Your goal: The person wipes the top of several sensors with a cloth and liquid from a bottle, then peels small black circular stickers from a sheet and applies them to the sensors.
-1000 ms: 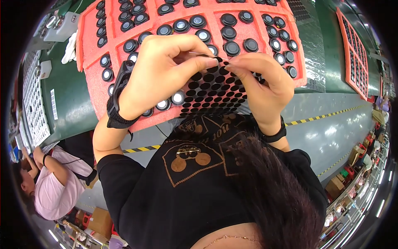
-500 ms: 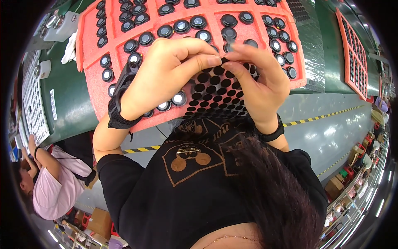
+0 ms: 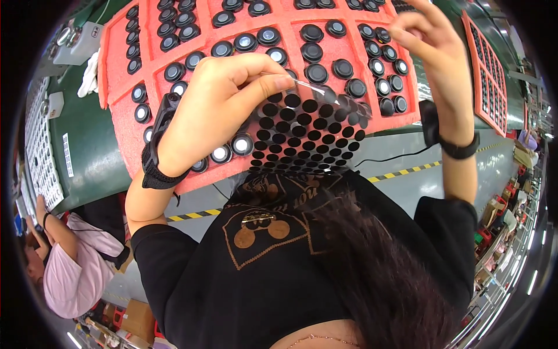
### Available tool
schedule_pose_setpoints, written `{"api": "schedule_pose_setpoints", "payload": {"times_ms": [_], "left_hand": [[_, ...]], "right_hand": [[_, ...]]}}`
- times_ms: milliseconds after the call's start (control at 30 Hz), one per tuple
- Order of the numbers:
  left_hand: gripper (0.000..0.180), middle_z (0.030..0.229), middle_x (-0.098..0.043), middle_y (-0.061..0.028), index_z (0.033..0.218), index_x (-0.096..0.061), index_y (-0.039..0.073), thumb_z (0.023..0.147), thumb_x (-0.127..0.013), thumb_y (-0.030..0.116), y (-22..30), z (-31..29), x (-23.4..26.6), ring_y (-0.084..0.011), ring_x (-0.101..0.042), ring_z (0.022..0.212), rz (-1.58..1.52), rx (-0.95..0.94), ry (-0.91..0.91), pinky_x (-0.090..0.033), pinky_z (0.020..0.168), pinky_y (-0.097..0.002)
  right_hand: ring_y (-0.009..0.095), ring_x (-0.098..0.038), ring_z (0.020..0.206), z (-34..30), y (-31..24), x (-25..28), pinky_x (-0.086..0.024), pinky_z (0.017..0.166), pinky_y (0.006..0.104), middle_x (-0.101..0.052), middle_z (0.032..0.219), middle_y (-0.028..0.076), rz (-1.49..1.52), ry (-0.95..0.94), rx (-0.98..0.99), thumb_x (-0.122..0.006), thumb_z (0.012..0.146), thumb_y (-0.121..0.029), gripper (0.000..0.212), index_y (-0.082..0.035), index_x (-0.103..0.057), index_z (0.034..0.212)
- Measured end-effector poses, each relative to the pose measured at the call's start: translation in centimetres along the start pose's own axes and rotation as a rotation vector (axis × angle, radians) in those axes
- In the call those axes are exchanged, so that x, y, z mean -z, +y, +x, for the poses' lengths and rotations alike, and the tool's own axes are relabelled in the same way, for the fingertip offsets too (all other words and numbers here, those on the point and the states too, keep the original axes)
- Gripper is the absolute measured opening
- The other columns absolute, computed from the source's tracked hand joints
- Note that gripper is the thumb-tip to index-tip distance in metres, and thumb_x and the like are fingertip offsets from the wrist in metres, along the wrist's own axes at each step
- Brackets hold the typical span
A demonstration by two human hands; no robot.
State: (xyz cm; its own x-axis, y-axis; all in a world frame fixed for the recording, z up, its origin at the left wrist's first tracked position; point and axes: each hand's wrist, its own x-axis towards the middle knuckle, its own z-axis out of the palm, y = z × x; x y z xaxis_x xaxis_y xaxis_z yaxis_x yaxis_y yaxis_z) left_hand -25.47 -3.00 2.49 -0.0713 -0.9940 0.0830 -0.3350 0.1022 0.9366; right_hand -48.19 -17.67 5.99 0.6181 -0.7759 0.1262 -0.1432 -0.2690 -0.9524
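My left hand pinches the top edge of a clear sheet dotted with rows of black round stickers; the sheet hangs down toward my shirt. Raised at the right, my right hand has thumb and forefinger drawn together over the tray's far right compartments, other fingers lifted. Whatever may be between those fingertips is too small to make out. Beneath both hands lies a pink foam tray with several round black parts in its compartments. Some parts, such as one by my left wrist, show a pale disc on top.
The tray rests on a green table. Another pink tray of parts lies farther right. At the left are a white perforated panel, a white glove and a white box-shaped device. A person in pink sits at the lower left.
My right hand has left the sheet's top edge and swung up and to the right, over the tray. My left hand still grips the sheet, which now spreads out more openly.
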Motion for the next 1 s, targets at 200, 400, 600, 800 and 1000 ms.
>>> {"api": "schedule_pose_setpoints", "payload": {"times_ms": [200,400,600,800,1000], "left_hand": [[0.014,0.06,-0.059,-0.0026,0.083,-0.062,0.0,0.084,-0.056,0.013,0.1,0.0,0.3,-0.0052,-0.049,0.051,-0.007,-0.002,0.004,-0.037,0.047,-0.0201],[0.013,0.061,-0.06,-0.0042,0.082,-0.062,0.001,0.083,-0.056,0.013,0.4,0.2,0.4,-0.007,-0.051,0.05,0.014,0.035,-0.02,-0.039,0.047,-0.0209],[0.012,0.078,-0.065,-0.0066,0.086,-0.062,-0.003,0.083,-0.054,0.006,1.1,0.3,0.9,-0.0117,-0.06,0.074,0.058,0.151,-0.113,-0.045,0.069,-0.023],[0.013,0.062,-0.06,-0.0056,0.082,-0.062,0.0,0.083,-0.056,0.012,0.6,0.5,0.5,-0.0097,-0.055,0.053,0.027,0.035,-0.022,-0.041,0.049,-0.0223],[0.013,0.063,-0.06,-0.0054,0.082,-0.062,0.0,0.083,-0.056,0.011,0.6,0.6,0.6,-0.0096,-0.054,0.053,0.024,0.045,-0.028,-0.041,0.05,-0.0224]], "right_hand": [[0.01,-0.058,0.078,4.9,4.7,-0.3,-0.046,0.074,0.0212,-0.06,0.08,0.004,0.099,-0.286,-0.331,-0.06,0.077,0.005,0.056,-0.001,-0.038,0.128],[0.011,-0.058,0.077,5.9,8.0,0.2,-0.045,0.076,0.0213,-0.06,0.079,0.004,0.273,-0.479,-0.206,-0.059,0.078,0.005,0.058,0.0,-0.034,0.13],[0.011,-0.058,0.078,6.3,8.5,-0.1,-0.045,0.076,0.0209,-0.06,0.079,0.004,0.155,-0.295,-0.442,-0.058,0.078,0.005,0.06,0.001,-0.031,0.131],[0.01,-0.057,0.078,5.8,6.9,-0.1,-0.045,0.076,0.0208,-0.06,0.079,0.004,0.141,-0.311,-0.401,-0.056,0.078,0.006,0.059,0.0,-0.031,0.131],[0.01,-0.057,0.079,5.5,6.3,-0.7,-0.044,0.076,0.0205,-0.06,0.08,0.003,0.103,-0.303,-0.406,-0.056,0.078,0.006,0.057,0.0,-0.033,0.13]]}}
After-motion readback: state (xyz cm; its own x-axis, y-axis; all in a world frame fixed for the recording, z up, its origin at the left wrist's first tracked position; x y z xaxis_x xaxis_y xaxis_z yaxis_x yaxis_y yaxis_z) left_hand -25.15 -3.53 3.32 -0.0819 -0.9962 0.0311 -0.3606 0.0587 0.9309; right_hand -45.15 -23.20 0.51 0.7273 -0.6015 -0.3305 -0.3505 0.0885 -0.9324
